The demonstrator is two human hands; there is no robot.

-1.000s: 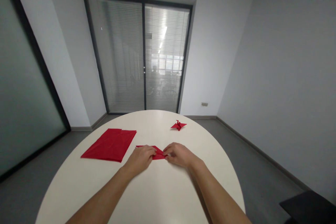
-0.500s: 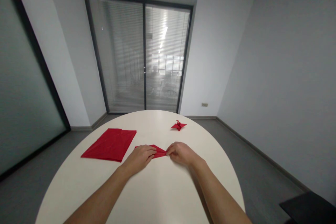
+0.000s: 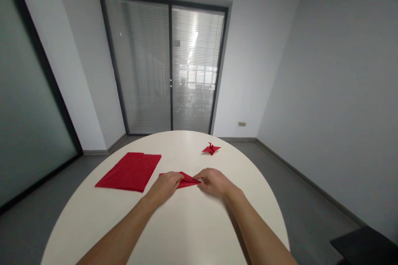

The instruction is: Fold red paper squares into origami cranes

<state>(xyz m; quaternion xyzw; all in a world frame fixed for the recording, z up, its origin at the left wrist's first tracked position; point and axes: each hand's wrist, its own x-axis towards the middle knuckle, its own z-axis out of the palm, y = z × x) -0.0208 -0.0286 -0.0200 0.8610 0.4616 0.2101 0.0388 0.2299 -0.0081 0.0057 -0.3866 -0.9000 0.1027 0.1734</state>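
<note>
A partly folded piece of red origami paper lies on the round white table, its narrow tip pointing right. My left hand rests over its left part, fingers closed on the paper and hiding much of it. At the right tip, my right hand pinches the paper between thumb and fingers. Beyond my right hand stands a finished red paper crane with spread wings.
To the left of my hands, a pile of red paper sheets lies flat on the white table. A dark flat-topped piece of furniture stands at the lower right, apart from the table.
My right thumb and fingers have shifted slightly at the paper's tip, and the tip now shows between them. My left hand has barely moved.
</note>
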